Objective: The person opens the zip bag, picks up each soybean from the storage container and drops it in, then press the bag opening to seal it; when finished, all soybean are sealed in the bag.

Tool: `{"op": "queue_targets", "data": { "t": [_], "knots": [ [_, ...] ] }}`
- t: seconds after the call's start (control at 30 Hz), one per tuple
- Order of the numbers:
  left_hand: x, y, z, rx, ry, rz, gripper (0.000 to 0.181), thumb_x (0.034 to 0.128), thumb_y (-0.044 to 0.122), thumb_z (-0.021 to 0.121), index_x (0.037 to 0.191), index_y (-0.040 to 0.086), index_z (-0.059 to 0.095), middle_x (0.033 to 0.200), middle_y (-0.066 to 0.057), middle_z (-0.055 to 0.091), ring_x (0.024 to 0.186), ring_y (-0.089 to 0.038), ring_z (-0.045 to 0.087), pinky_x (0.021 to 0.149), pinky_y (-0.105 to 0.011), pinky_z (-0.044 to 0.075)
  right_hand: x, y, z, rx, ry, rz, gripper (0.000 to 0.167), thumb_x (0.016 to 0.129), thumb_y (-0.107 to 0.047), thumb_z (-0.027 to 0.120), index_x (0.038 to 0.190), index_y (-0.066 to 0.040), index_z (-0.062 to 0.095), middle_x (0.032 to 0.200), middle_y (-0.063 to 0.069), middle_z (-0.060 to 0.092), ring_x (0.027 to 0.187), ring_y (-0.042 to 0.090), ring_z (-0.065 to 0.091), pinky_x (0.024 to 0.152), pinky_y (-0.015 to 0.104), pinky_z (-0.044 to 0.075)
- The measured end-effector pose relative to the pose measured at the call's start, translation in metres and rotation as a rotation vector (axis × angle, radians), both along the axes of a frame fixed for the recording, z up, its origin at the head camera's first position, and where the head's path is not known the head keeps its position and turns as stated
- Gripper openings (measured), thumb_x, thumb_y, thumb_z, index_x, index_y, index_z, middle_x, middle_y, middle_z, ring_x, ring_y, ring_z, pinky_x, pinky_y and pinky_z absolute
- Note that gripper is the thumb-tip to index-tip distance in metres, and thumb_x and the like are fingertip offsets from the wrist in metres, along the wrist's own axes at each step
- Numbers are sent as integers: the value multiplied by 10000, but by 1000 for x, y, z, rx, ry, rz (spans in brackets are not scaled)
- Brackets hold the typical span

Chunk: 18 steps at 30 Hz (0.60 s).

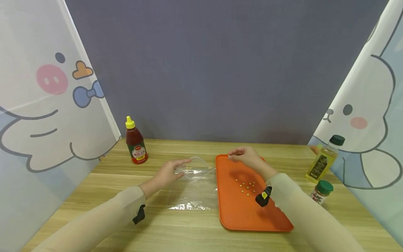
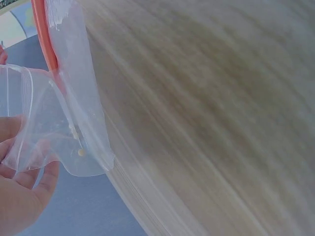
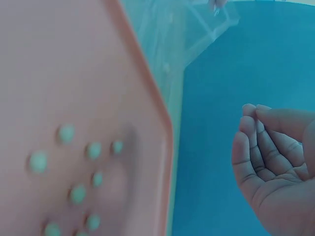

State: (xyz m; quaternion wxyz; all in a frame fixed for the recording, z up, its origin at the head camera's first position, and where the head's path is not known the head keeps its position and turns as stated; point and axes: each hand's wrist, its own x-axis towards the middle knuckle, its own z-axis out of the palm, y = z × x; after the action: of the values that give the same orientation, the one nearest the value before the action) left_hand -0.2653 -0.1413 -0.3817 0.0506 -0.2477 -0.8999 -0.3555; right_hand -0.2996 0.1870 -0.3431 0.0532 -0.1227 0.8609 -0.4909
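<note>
A clear zip bag [image 1: 190, 196] lies on the table, its mouth spread. My left hand [image 1: 165, 176] grips the mouth's left edge between thumb and fingers. A few small pale yellow balls [image 2: 81, 152] show inside the bag in the left wrist view. Right of the bag, touching its edge, is an orange tray [image 1: 242, 217] holding several small round yellow balls [image 1: 247, 187]. My right hand [image 1: 247, 157] is over the tray's far end, thumb and index fingertips pinched together. A tiny pale spot shows at those fingertips in the head view; the right wrist view hides it.
A ketchup bottle [image 1: 136, 145] with a yellow cap stands at the back left. On the right are an oil bottle [image 1: 324, 161] with a dark green cap and a small green-lidded jar [image 1: 321, 191]. A grey partition [image 1: 201, 77] rises behind the wooden table [image 1: 151, 224].
</note>
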Motion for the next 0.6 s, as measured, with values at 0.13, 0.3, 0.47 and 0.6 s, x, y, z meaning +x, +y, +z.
{"op": "queue_targets", "data": {
  "t": [0.13,0.3,0.47,0.6],
  "knots": [
    [0,0,1,-4,13,3,585,815,-18,711,1359,137,562,1247,-193,643,920,-250,677,510,-209,479,0,-15,5,-57,14,39,293,891,-185,701,1133,-22,684,1089,180,712,903,181,681,916,511,515],
    [0,0,1,-14,18,-6,588,817,-20,710,1365,122,554,1243,-197,643,1031,-304,657,579,-203,500,-1,-35,8,-106,45,74,260,871,-151,719,1094,-17,708,1027,156,733,855,136,689,868,421,557],
    [0,0,1,-18,25,-22,579,823,-11,709,1368,102,547,1229,-206,647,1024,-301,659,645,-221,520,1,-59,12,-142,49,111,237,859,-93,722,1061,28,714,967,160,743,835,184,709,868,420,567],
    [-1,3,4,-18,15,-19,576,833,4,706,1373,127,547,1249,-197,640,1064,-311,649,701,-254,538,3,-78,10,-112,61,129,239,843,-74,733,1044,53,714,927,148,750,844,271,714,848,441,571]
  ]
}}
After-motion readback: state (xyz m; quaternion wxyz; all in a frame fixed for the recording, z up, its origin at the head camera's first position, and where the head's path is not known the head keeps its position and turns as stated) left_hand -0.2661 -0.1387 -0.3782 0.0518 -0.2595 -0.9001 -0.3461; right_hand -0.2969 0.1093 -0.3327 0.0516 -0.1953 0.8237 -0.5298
